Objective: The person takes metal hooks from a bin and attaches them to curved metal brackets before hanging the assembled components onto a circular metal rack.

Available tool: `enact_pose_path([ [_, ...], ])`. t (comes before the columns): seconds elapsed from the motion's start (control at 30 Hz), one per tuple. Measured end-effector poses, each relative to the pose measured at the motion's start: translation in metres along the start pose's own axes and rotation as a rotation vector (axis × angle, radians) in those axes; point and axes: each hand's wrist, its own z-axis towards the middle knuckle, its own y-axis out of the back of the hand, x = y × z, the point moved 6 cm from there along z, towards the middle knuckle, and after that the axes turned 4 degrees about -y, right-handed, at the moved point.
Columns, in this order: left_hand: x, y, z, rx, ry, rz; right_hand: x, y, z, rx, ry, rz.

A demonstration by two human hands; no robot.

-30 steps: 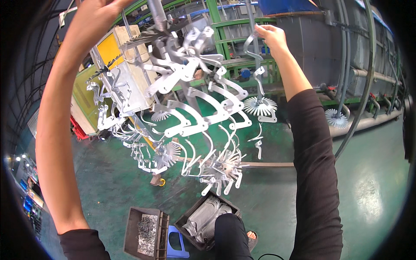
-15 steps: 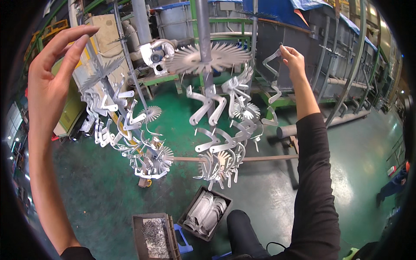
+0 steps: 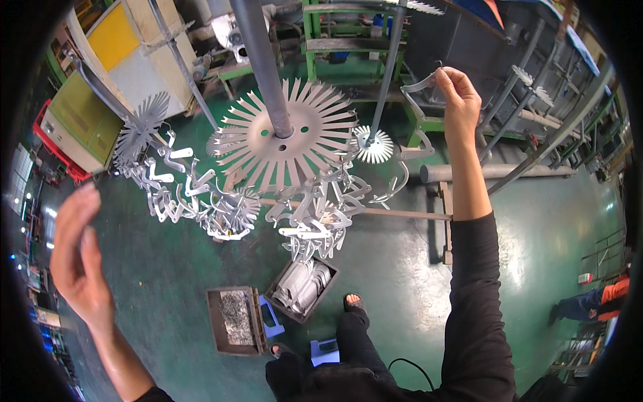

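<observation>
My right hand (image 3: 459, 99) is raised at the upper right, finger and thumb pinched on the top end of a hanging chain of bent metal brackets. The top bracket (image 3: 411, 100) zigzags down from my fingertips, and more brackets dangle below it. My left hand (image 3: 82, 258) is at the far left, somewhat blurred, holding nothing, its thumb apart from the curved fingers. Between my hands is a large slotted metal disc (image 3: 251, 144) on a grey upright pole (image 3: 258, 60). Clusters of metal brackets (image 3: 315, 218) hang under the disc, partly hidden by it.
A second pole with a slotted disc (image 3: 142, 127) and hanging brackets stands left. Below are a crate of curved metal parts (image 3: 335, 278) and a crate of small pieces (image 3: 213, 321). A blue stool (image 3: 325, 352) is near my feet. Another person (image 3: 589, 305) is far right.
My left hand has come down from the upper left. The view has tilted downward, showing the big disc more from above. My right hand still pinches the bracket chain.
</observation>
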Motion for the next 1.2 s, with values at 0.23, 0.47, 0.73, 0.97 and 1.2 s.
enact_pose_path([
  [0.23, -0.007, -0.046, -0.042, -0.004, 0.326, -0.208, -0.009, -0.014, 0.007, 0.052, -0.066, 0.059],
  [0.47, -0.005, -0.051, -0.059, -0.077, 0.564, -0.202, -0.021, -0.038, 0.021, 0.143, -0.061, 0.117],
  [0.73, -0.004, -0.061, -0.06, -0.091, 0.643, -0.185, -0.038, -0.07, 0.027, 0.227, -0.076, 0.144],
  [0.97, -0.006, -0.068, -0.065, -0.119, 0.728, -0.179, -0.065, -0.09, 0.005, 0.28, -0.025, 0.06],
  [1.2, -0.007, -0.074, -0.074, -0.145, 0.802, -0.146, -0.076, -0.106, -0.015, 0.341, 0.058, -0.083],
])
